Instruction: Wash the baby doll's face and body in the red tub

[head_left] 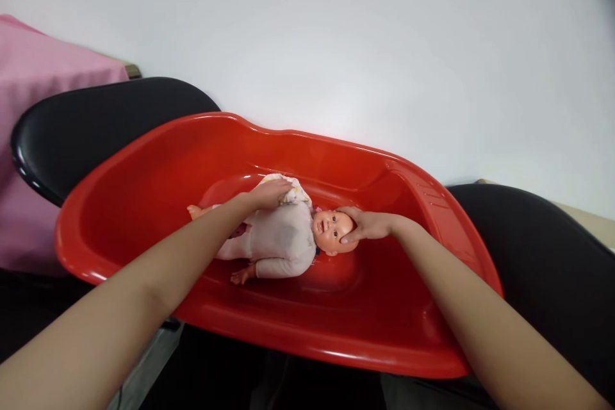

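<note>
A baby doll (pixel 283 237) in a pale, long-sleeved outfit lies on its back in the red baby bathtub (pixel 307 343), its head towards the right. My right hand (pixel 368 224) is closed around the top of the doll's head, with the thumb on the forehead. My left hand (pixel 270 194) is closed on a white patterned cloth (pixel 300 191) at the doll's far arm and side. The cloth partly hides that arm, and my left forearm covers part of the legs. A darker grey patch shows on the chest of the outfit.
The tub rests across a black chair (pixel 106 118) on the left and another black chair (pixel 557 256) on the right. A pink cloth (pixel 52 64) drapes over a table at the left. A white wall (pixel 336 32) stands behind the tub.
</note>
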Tool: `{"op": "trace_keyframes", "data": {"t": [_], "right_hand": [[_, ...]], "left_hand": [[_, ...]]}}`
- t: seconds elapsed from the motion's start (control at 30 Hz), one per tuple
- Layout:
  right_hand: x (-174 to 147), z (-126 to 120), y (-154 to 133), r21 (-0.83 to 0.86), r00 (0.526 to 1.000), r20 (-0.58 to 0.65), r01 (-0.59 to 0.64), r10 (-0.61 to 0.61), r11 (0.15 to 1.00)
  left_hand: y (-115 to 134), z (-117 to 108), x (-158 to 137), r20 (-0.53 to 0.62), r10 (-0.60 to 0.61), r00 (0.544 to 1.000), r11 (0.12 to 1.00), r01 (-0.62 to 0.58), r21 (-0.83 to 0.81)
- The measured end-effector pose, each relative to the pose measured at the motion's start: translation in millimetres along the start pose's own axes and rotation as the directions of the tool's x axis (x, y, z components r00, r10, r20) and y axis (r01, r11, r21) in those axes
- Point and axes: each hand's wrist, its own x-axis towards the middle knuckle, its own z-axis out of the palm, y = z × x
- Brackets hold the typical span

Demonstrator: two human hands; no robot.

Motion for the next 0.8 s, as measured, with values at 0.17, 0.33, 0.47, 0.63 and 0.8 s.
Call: {"op": "trace_keyframes", "data": {"t": [0.17,0.33,0.47,0.63,0.8], "right_hand": [[2,0,7,0.024,1.000,0.024,0.016,-0.017,1.000],[0,0,4,0.022,0.999,0.026,-0.024,0.023,0.999],[-3,0,0,0.062,0.999,0.033,-0.015,0.013,0.998],[-7,-1,-6,0.048,0.999,0.026,-0.047,0.046,0.998],[-7,-1,-4,0.062,0.999,0.032,-0.029,0.027,0.998]], "left_hand": [[1,33,6,0.111,0.075,0.991,0.955,-0.103,0.277],[2,34,4,0.015,-0.008,1.000,0.921,0.002,0.389],[7,28,1,-0.063,-0.108,0.992,0.898,0.124,0.421],[1,17,-7,-0.136,-0.243,0.960,0.861,0.278,0.425],[-6,5,-17,-0.196,-0.319,0.927,0.843,0.372,0.388]]}}
